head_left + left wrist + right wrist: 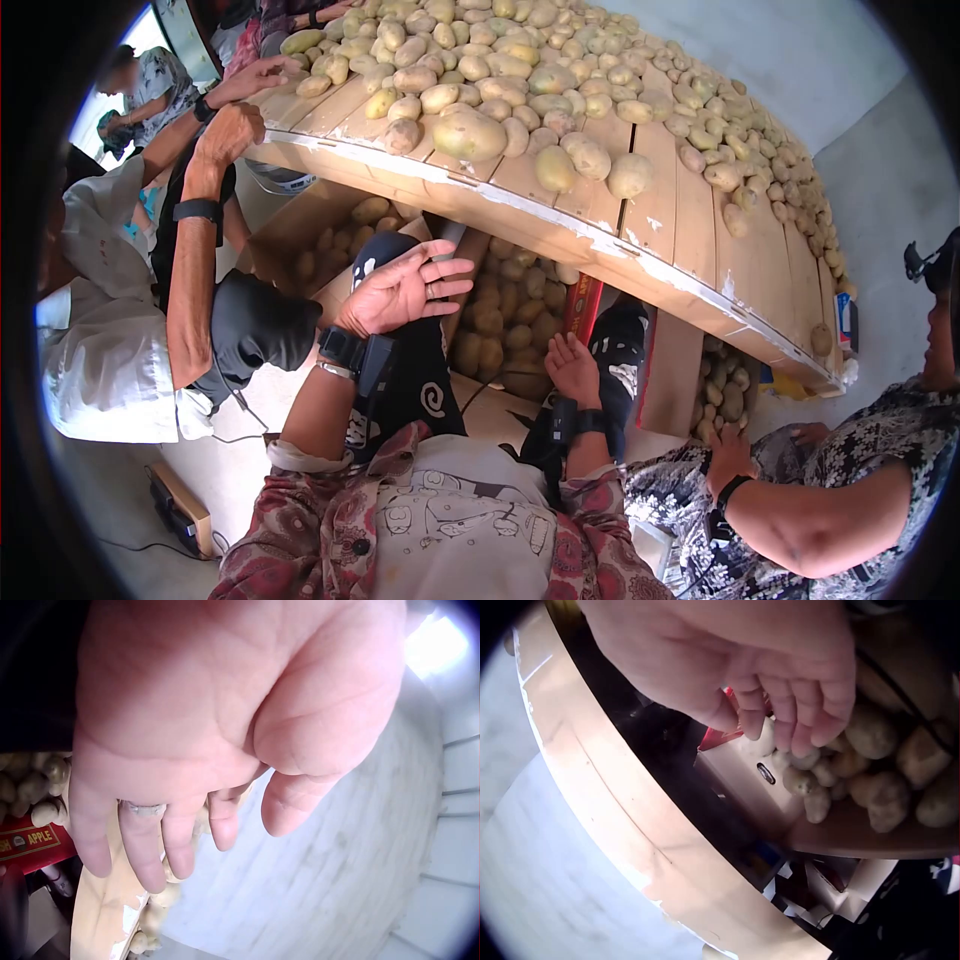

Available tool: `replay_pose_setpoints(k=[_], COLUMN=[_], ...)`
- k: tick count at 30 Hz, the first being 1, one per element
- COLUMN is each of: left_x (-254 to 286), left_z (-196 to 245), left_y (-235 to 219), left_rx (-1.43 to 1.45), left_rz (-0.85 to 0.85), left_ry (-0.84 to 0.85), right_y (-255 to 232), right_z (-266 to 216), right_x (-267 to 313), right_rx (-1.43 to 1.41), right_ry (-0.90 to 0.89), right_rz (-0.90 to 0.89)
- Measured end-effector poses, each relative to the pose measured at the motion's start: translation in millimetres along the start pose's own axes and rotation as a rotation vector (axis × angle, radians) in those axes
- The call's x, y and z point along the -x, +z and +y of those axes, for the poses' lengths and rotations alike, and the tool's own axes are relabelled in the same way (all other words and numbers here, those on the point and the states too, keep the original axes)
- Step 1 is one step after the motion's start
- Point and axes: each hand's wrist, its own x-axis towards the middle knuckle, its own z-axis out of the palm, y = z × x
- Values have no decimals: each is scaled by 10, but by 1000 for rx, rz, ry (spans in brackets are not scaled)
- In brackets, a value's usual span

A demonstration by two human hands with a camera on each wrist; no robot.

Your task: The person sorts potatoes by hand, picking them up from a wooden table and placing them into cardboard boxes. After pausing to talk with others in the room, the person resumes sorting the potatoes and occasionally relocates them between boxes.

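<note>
- The tan, oval potatoes (505,310) nearest the hands sit in a brown cardboard box (746,780) between the seated person's knees, partly under the worktop; their long axes lie every which way.
- More yellow-brown potatoes are heaped on the pale plank worktop (690,225) with its flaking white edge. One large, knobbly potato (469,134) near that edge has its long axis roughly along it, dipping slightly to the right; a smaller oval potato (555,169) beside it points more toward the edge.
- The left hand (405,285) is palm up and holds nothing, its fingers wide apart and pointing across toward the right side.
- The right hand (573,368) is empty too, palm up, fingers loosely bent and pointing toward the worktop, near the box's red printed panel (583,305).
- Only the left wrist view shows the silvery ring (142,808) clearly; there the panel reads "APPLE", with the word before it cut off.
- The right wrist view shows an oval slot (766,773) in the box's inner wall, which the head view hides.
- In that view the right fingertips overlap the potatoes, and I cannot tell the gap between them.
- The box's far end disappears beneath the worktop, and the lower potatoes are buried.
- The person in black-and-white patterned clothing (850,470) at the right is partly cut off.
</note>
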Motion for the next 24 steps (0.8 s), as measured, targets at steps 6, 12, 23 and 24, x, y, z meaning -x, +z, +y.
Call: replay_pose_setpoints(k=[6,12,23,24], left_x=[-38,-64,-72,-64], left_z=[-4,-29,-39,-24], left_y=[69,85,-10,36], left_rx=[-36,-42,11,-1], left_rz=[-25,-28,-94,-110], left_ry=[-9,-27,-66,-52], right_y=[-32,-35,-5,200], right_z=[25,45,12,25], right_x=[-68,-85,-151,-31], right_rx=[-64,-58,66,49], right_ry=[20,48,136,113], right_rz=[-63,-92,-138,-88])
